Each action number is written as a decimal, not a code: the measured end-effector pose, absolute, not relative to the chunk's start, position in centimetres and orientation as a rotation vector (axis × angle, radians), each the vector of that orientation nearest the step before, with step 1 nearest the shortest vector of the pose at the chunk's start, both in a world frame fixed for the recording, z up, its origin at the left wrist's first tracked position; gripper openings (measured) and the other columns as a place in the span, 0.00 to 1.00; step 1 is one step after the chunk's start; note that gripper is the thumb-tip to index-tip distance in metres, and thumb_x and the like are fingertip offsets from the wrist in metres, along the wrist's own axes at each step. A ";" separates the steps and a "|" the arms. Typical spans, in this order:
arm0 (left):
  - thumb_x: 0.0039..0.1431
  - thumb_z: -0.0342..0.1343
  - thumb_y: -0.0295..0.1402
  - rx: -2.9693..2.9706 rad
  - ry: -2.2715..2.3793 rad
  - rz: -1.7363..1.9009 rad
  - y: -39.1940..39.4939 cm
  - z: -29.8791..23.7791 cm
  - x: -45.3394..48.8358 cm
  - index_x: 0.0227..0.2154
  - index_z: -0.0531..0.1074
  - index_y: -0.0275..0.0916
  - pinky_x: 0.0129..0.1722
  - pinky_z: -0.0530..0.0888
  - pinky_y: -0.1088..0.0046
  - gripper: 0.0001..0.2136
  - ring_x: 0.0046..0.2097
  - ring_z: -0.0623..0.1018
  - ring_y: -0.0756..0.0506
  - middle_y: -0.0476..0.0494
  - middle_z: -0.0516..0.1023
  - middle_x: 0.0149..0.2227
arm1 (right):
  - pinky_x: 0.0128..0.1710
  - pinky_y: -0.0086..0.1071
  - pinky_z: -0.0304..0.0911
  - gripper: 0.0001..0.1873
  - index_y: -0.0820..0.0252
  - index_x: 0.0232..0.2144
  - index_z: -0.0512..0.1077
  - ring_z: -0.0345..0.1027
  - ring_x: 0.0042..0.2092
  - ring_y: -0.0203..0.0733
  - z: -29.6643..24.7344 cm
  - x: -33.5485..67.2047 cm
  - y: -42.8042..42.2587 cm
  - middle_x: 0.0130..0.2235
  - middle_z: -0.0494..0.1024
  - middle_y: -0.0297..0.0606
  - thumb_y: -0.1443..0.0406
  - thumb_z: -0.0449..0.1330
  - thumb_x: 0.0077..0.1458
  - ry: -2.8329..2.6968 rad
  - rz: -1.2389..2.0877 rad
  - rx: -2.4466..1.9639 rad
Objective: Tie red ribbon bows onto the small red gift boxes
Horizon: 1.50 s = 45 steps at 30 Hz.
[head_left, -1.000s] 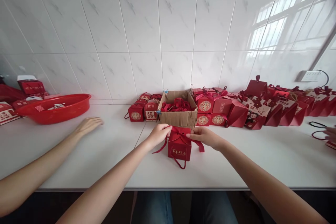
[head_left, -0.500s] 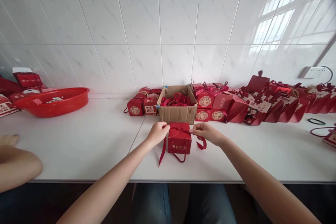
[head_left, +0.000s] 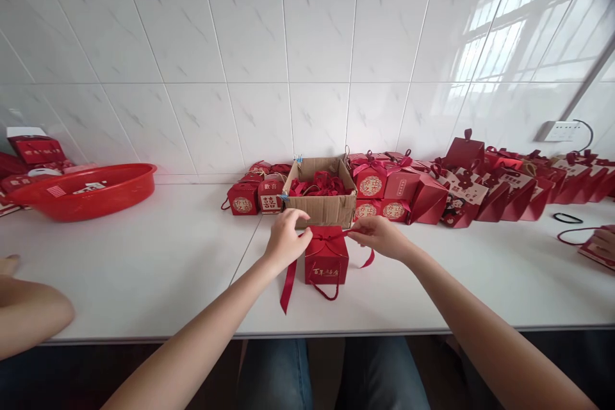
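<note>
A small red gift box (head_left: 327, 266) with gold lettering stands on the white counter (head_left: 168, 256), just in front of a cardboard box (head_left: 321, 208) holding red ribbons. A red ribbon (head_left: 289, 282) crosses the gift box's top, and its ends hang down on both sides. My left hand (head_left: 284, 240) pinches the ribbon at the box's left top edge. My right hand (head_left: 378, 235) pinches the ribbon at the right top edge. A short cord handle loops down the box's front.
Rows of red gift boxes (head_left: 432, 195) line the wall to the right, and a few (head_left: 254, 195) sit left of the cardboard box. A red plastic basin (head_left: 81, 191) stands far left. Another person's arm (head_left: 29, 314) rests at the left edge, another hand (head_left: 603, 243) at the right.
My hands have drawn the ribbon out sideways over the box's top, and its left end now hangs lower. The other person's arm at the left has pulled back toward the counter's edge.
</note>
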State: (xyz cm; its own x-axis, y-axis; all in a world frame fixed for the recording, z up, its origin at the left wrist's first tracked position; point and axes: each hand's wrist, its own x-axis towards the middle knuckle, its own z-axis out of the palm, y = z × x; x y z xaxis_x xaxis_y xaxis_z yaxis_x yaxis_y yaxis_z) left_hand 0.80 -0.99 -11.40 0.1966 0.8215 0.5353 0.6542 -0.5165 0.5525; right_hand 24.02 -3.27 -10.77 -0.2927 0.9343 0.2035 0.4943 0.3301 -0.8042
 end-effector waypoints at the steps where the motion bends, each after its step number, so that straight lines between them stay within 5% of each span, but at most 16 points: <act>1: 0.50 0.51 0.30 2.298 1.350 1.173 -1.0 -11.0 1.3 0.34 0.70 0.41 0.47 0.66 0.67 0.07 0.46 0.71 0.43 0.44 0.74 0.41 | 0.28 0.32 0.57 0.09 0.59 0.26 0.72 0.63 0.28 0.38 -10.5 23.7 -3.3 0.25 0.74 0.36 0.59 0.59 0.50 -1.934 0.658 -1.263; 6: 0.50 0.57 0.37 2.459 1.186 0.916 -1.2 -9.6 4.5 0.33 0.73 0.42 0.46 0.65 0.64 0.08 0.39 0.75 0.43 0.48 0.79 0.34 | 0.31 0.32 0.57 0.03 0.57 0.27 0.68 0.63 0.30 0.39 -10.1 22.6 -3.6 0.31 0.73 0.38 0.67 0.55 0.51 -1.940 0.140 -1.231; 12: 0.51 0.56 0.32 2.455 1.338 1.038 -1.3 -9.8 5.6 0.25 0.72 0.41 0.37 0.66 0.69 0.03 0.29 0.75 0.47 0.51 0.77 0.25 | 0.26 0.30 0.52 0.05 0.57 0.24 0.61 0.58 0.28 0.38 -10.6 22.8 -4.7 0.29 0.68 0.37 0.68 0.53 0.51 -1.986 -0.064 -1.274; 23: 0.50 0.52 0.27 2.557 1.425 1.046 -1.3 -10.9 5.1 0.23 0.64 0.40 0.35 0.62 0.69 0.04 0.27 0.71 0.48 0.51 0.72 0.23 | 0.27 0.32 0.52 0.19 0.56 0.18 0.48 0.57 0.27 0.38 -13.1 23.5 -4.8 0.21 0.62 0.32 0.63 0.57 0.48 -1.939 0.424 -1.287; 27: 0.49 0.51 0.26 2.673 1.362 0.993 -1.1 -10.8 4.9 0.22 0.62 0.40 0.36 0.61 0.69 0.05 0.29 0.71 0.47 0.51 0.71 0.23 | 0.30 0.32 0.57 0.20 0.55 0.24 0.56 0.65 0.30 0.40 -12.6 23.0 -4.7 0.24 0.70 0.32 0.54 0.64 0.44 -1.636 1.074 -1.163; 30: 0.50 0.51 0.26 2.685 1.337 1.010 -1.0 -10.8 4.8 0.26 0.64 0.41 0.39 0.62 0.69 0.03 0.30 0.72 0.48 0.52 0.72 0.25 | 0.36 0.34 0.60 0.22 0.58 0.33 0.65 0.68 0.33 0.41 -12.2 22.7 -4.6 0.30 0.74 0.37 0.46 0.58 0.48 -1.413 1.308 -1.086; 40: 0.52 0.51 0.26 2.586 1.227 1.163 -1.2 -11.2 4.5 0.30 0.70 0.41 0.39 0.66 0.69 0.05 0.33 0.75 0.47 0.50 0.77 0.28 | 0.23 0.29 0.50 0.17 0.61 0.25 0.70 0.58 0.25 0.33 -11.9 23.2 -3.8 0.24 0.68 0.32 0.53 0.65 0.43 -1.525 1.413 -1.132; 45: 0.53 0.54 0.28 2.610 1.218 1.063 -1.3 -11.1 4.6 0.29 0.75 0.41 0.38 0.66 0.68 0.05 0.35 0.75 0.46 0.47 0.79 0.30 | 0.31 0.30 0.54 0.18 0.60 0.27 0.69 0.59 0.30 0.34 -11.5 23.5 -3.3 0.27 0.68 0.32 0.52 0.64 0.44 -1.629 1.280 -1.116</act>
